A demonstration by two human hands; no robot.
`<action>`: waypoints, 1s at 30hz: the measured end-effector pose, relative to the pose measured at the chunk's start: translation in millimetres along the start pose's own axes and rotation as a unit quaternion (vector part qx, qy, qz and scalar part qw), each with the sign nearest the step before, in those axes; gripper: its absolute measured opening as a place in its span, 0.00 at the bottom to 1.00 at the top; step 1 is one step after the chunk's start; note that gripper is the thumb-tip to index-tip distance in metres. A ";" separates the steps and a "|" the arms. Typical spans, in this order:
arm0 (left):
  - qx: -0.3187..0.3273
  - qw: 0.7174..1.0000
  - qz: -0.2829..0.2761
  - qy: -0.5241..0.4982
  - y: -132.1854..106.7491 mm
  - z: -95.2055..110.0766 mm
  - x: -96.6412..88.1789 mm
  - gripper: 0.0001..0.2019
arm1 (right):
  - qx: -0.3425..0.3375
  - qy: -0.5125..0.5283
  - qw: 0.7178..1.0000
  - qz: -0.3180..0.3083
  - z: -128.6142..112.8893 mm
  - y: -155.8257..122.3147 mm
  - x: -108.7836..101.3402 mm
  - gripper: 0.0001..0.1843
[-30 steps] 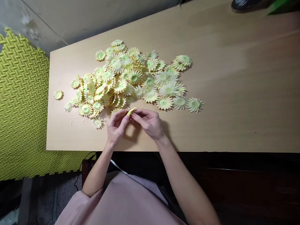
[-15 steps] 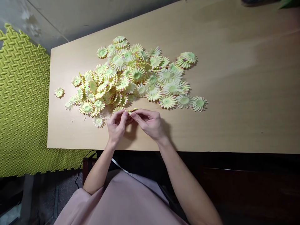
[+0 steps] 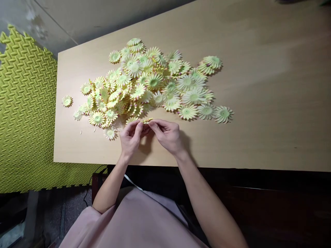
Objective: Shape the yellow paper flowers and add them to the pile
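Note:
My left hand (image 3: 131, 137) and my right hand (image 3: 168, 135) meet over the near part of a light wooden table (image 3: 258, 103). Both pinch one small yellow paper flower (image 3: 147, 120) between their fingertips, seen edge-on. Just beyond the fingers lies a big heap of yellow-green paper flowers (image 3: 144, 86), spread from the table's left part toward its middle. A few single flowers lie flat at the heap's right end (image 3: 224, 114).
One stray flower (image 3: 67, 101) lies near the table's left edge. A green foam mat (image 3: 26, 120) covers the floor on the left. My pink garment (image 3: 134, 224) fills the bottom. Small paper scraps (image 3: 81, 132) lie by the heap.
The two hands stay together on the small flower, which has turned from tilted up to nearly flat. The view has shifted slightly.

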State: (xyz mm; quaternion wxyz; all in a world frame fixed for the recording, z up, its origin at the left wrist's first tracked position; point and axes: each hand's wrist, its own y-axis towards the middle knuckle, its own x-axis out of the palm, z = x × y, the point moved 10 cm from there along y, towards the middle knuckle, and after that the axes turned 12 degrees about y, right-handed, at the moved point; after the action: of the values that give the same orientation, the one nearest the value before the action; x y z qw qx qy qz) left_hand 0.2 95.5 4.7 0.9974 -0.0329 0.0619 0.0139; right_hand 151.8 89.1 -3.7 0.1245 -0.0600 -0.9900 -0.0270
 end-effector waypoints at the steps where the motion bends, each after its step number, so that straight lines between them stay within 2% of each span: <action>1: -0.001 1.000 0.000 0.001 -0.1 0.3 0.0 0.16 | 0.001 -0.001 1.000 0.000 0.3 0.2 -0.1 0.14; 14: -0.003 1.000 -0.003 -0.005 0.1 0.3 0.4 0.17 | 0.012 0.012 1.000 0.008 1.8 1.1 -0.7 0.15; 30: -0.015 1.000 -0.005 -0.017 -0.3 -4.0 0.5 0.15 | 0.056 0.072 0.996 0.010 10.1 2.0 1.0 0.15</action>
State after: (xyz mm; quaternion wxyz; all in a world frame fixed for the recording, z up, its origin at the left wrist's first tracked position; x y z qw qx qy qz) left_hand 0.3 94.9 0.7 0.9978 -0.0479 0.0448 0.0102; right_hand 148.7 91.9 -13.1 0.1993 -0.0607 -0.9777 0.0254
